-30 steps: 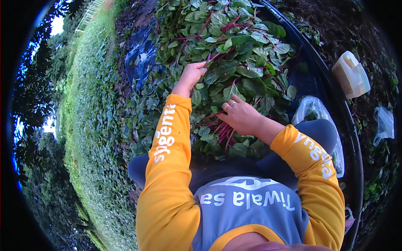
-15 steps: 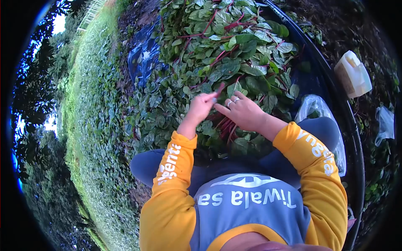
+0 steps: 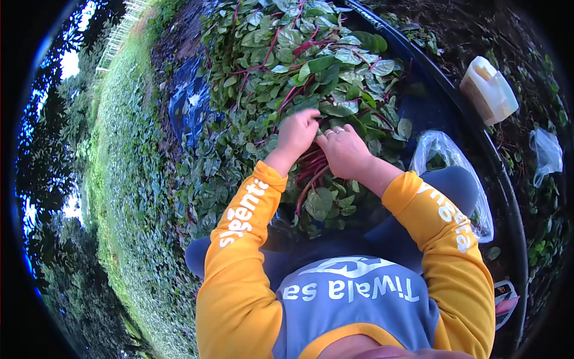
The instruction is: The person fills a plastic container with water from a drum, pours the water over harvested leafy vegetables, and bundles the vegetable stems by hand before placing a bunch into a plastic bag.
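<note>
A big heap of Malabar spinach point(image 3: 263, 84), with glossy green leaves and red stems, lies in front of my crossed legs. My right hand point(image 3: 347, 152), with rings on its fingers, closes over a bunch of red stems point(image 3: 312, 167). Their cut-looking ends and some leaves show below the palm. Close beside it on the left, my left hand point(image 3: 297, 136) is curled, thumb and fingers drawn together near the right fingertips. Whatever it pinches is too small or hidden to make out.
A clear plastic bag point(image 3: 423, 149) lies by my right knee. Beyond a black curved edge point(image 3: 478, 128) are a whitish plastic jug point(image 3: 489, 91) and another thin bag point(image 3: 545, 152). Blue plastic sheeting point(image 3: 186, 99) shows left of the heap; low green plants point(image 3: 131, 179) stretch farther left.
The left hand has shifted right and up, and its fingers, earlier pointing outward, are now more curled. More leaves and stems show beneath the right hand. The view has shifted slightly.
</note>
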The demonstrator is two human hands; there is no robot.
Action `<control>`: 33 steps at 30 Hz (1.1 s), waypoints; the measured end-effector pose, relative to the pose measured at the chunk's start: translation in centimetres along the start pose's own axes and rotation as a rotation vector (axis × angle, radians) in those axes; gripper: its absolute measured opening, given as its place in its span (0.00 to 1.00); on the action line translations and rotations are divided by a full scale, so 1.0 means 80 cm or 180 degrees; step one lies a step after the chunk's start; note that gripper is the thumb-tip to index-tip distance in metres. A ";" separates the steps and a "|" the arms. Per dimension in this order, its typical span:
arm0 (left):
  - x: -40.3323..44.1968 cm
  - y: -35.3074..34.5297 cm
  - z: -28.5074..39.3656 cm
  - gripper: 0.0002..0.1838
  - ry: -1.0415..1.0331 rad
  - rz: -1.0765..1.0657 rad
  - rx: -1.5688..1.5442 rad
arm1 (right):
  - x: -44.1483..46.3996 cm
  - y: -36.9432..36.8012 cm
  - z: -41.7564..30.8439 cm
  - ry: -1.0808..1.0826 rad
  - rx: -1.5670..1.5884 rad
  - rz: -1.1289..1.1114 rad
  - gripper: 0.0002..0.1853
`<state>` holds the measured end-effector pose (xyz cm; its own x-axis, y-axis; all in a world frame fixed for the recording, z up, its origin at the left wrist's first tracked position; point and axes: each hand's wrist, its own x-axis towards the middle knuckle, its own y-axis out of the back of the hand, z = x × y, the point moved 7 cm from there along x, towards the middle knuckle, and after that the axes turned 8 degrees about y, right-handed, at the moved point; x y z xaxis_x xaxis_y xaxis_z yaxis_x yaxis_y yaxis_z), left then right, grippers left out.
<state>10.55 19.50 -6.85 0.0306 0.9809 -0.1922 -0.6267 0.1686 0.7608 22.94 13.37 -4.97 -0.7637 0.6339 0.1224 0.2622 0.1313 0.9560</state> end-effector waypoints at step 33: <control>-0.038 0.041 -0.136 0.32 0.0392 -0.0200 0.0259 | -0.026 -0.014 -0.045 0.0679 -0.0232 -0.0079 0.12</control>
<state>-0.09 16.01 -10.54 -0.0311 0.9496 -0.3118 -0.5611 0.2415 0.7917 22.08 9.16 -5.30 -0.8788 0.4547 0.1448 0.2045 0.0845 0.9752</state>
